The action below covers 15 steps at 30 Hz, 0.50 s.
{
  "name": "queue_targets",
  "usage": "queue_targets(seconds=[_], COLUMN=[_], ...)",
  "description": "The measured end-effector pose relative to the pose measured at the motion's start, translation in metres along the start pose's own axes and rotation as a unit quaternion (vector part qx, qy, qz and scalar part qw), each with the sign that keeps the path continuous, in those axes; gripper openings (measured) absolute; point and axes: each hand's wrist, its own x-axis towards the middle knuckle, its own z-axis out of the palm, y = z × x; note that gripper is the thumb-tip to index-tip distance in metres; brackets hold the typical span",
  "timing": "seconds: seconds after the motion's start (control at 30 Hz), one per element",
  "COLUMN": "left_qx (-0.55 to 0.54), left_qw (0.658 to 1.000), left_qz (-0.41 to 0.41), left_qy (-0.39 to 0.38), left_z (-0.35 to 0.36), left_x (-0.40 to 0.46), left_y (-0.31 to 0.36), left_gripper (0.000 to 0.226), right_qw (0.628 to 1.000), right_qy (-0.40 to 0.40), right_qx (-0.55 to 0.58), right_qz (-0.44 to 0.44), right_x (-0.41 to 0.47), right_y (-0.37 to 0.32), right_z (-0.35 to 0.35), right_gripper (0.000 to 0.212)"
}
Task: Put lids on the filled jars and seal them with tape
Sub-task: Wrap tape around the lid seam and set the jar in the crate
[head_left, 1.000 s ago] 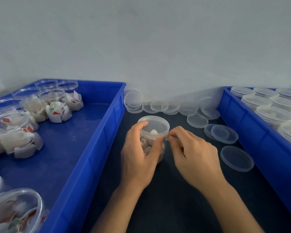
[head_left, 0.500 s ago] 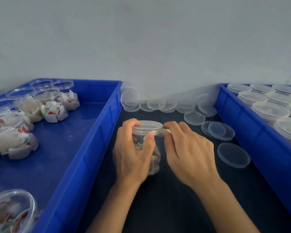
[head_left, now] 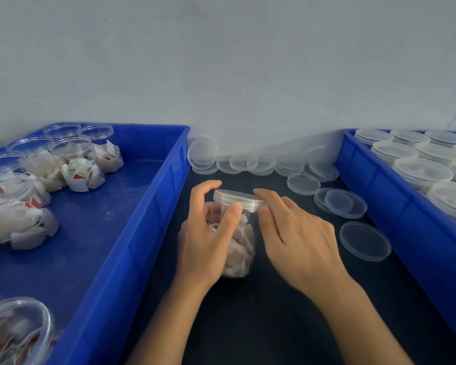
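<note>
A clear plastic jar [head_left: 241, 248] filled with white packets stands on the dark table between two blue bins. A clear lid [head_left: 236, 197] sits on its top. My left hand [head_left: 206, 238] grips the jar's left side, thumb curled across the front just under the lid. My right hand [head_left: 295, 238] pinches the lid's right edge between thumb and forefinger. No tape shows in the head view.
The left blue bin [head_left: 148, 233] holds several open filled jars [head_left: 77, 164]. The right blue bin [head_left: 406, 214] holds several lidded jars [head_left: 421, 172]. Loose clear lids [head_left: 363, 241] lie on the table [head_left: 274, 325] to the right and along the wall [head_left: 248, 163].
The view dropped lower, so the jar shows more from the side. Both hands stay on the jar and its lid; my right hand's fingers moved a little along the lid's right edge.
</note>
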Motion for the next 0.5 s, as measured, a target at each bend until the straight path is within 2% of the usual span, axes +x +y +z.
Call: queue_targets(seconds=[0.17,0.23,0.5], left_qx=[0.020,0.044,-0.025], left_qw=[0.999,0.998,0.998], left_qz=[-0.037,-0.034,-0.057], left_qy=[-0.031,-0.018,0.022], left_z=[0.007,0.010,0.006], left_x=[-0.003,-0.004,-0.001], left_y=[0.002,0.004,0.002], left_gripper=[0.067,0.074,0.061], right_qw=[1.000,1.000,0.976], right_qy=[-0.007,-0.007,-0.064], right_qx=[0.013,0.025,0.206], right_qz=[0.007,0.005,0.027], right_x=[-0.002,-0.002,0.004], right_y=[-0.004,-0.006,0.007], right_z=[0.000,0.001,0.001], right_gripper=[0.052,0.050,0.042])
